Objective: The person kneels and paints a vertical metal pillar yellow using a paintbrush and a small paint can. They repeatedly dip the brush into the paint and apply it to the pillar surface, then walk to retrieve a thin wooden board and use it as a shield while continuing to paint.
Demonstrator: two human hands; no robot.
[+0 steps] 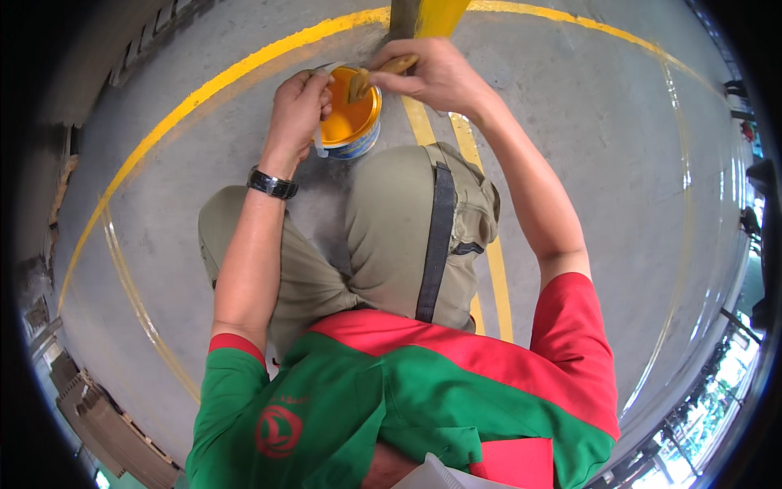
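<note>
A round paint bucket (358, 147) with a blue and white outside and yellow-orange paint inside stands in front of my knees. My left hand (298, 107) is closed around its pale handle (320, 145), at the left side of the rim. In my right hand (433, 77) I grip a paintbrush (399, 64) by its wooden handle. The brush's yellow-coated bristles (358, 85) are over the bucket's opening, near its upper rim. Whether they touch the paint I cannot tell.
Just beyond the bucket rises a post (442, 18), part yellow and part dark. Yellow lines (195, 91) run over the grey floor (611, 147), some curving around the work spot. Stacked brown boards or cartons (104, 416) lie at the lower left.
</note>
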